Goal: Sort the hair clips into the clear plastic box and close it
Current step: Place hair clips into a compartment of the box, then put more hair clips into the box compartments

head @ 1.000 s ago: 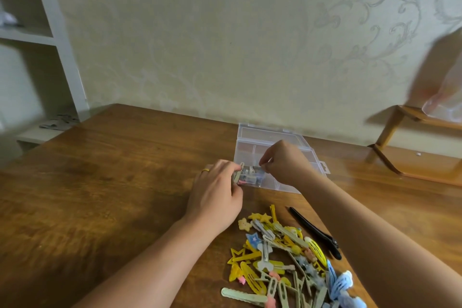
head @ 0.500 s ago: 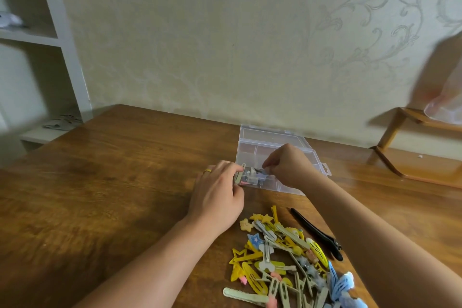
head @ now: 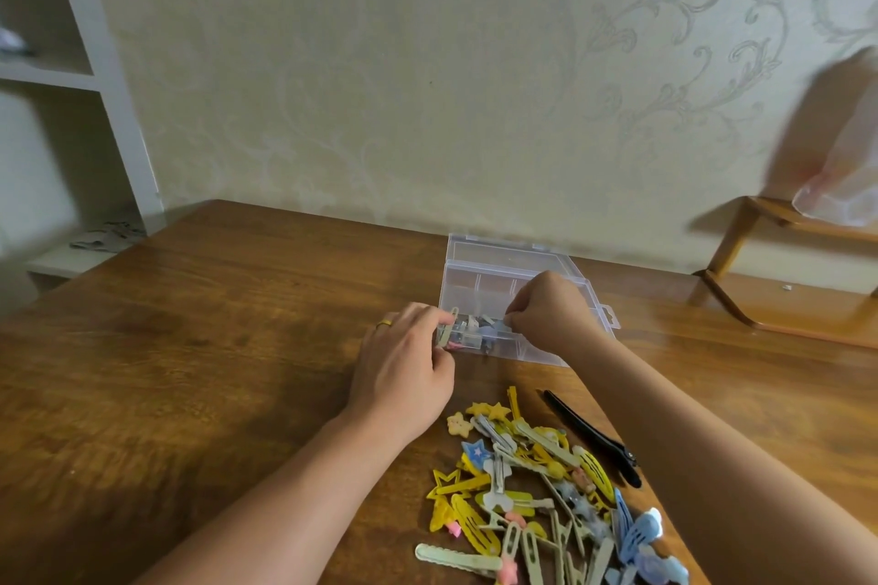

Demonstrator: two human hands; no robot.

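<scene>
Head view. Your left hand [head: 404, 375] pinches a beige hair clip [head: 448, 327] at the near-left corner of the clear plastic box [head: 518, 273], which lies open on your wooden table [head: 190, 347]. Your right hand [head: 551, 314] has its fingers curled over clips in that same corner compartment. The loose clip pile [head: 537, 489] sits nearer you, with a black clip [head: 591, 435] beside it.

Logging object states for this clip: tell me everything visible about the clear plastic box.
The clear plastic box lies open on the wooden table, its lid folded back toward the wall and a hang tab on its right edge. Dividers split it into compartments; the near-left ones hold a few clips. The left hand touches its near-left corner; the right hand reaches inside.
</scene>
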